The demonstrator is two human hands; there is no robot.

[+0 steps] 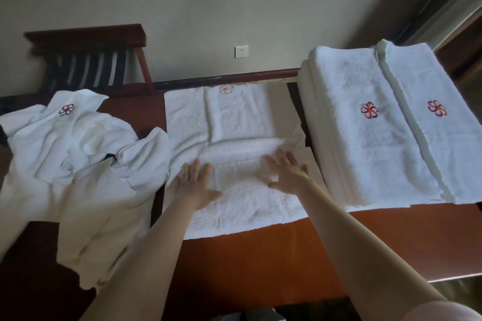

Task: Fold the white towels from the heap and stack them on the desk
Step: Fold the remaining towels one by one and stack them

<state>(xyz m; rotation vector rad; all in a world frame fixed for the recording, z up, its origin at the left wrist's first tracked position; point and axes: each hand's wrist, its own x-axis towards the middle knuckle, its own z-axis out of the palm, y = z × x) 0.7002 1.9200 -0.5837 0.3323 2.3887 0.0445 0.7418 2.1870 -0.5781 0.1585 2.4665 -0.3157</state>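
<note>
The left grip (194, 185) and right grip (287, 174) lie wide and flat on the half-folded towel (240, 122) mid-tabletop (260, 255), holding nothing. Uneven smoothing could skew the fold, and the draped heap (78, 154) might slide off.

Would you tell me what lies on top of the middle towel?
The left hand and right hand rest flat on the middle towel, near its front fold. Behind them lies a smaller folded layer with a logo. Whatever it covers is hidden.
</note>
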